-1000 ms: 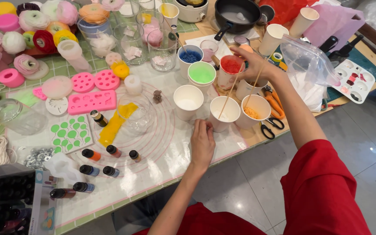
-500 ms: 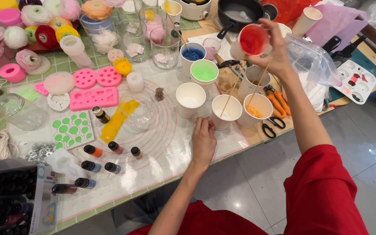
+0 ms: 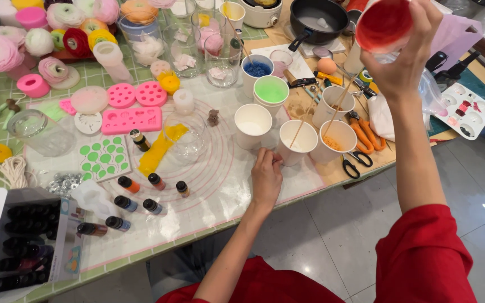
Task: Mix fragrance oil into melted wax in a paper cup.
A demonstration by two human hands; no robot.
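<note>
Fingers [image 3: 422, 39] of the right hand [image 3: 405, 62] are wrapped round the red cup [image 3: 384, 23], closed on its wall, and hold it raised well above the table [image 3: 304, 106]. Its long axis is tipped right over, with the open mouth turned toward the camera and a little to the left, so the red inside shows; the bottom is hidden behind the palm.

Left hand [image 3: 266, 177] rests on the white mat [image 3: 220, 179], fingers [image 3: 276, 160] curled loosely, their tips touching the foot of a white cup with a stick [image 3: 297, 143]. Whether they grip that cup or only lean on it I cannot tell. Its wooden stick leans up and to the right, away from those fingertips.

Just left of the left fingertips stands an empty white cup [image 3: 252, 124], upright. Beyond it, further from the fingers, is the green cup [image 3: 271, 92], and behind that the blue cup [image 3: 257, 72]. To the right of the left fingertips sits an orange-stained cup [image 3: 338, 141], also with a stick, and beside it lie the orange scissors [image 3: 360, 137].

Under the raised right fingers and a bit to the left is the black pot [image 3: 316, 19]. Left of the left wrist, small dropper bottles [image 3: 152, 193] lie on the mat
</note>
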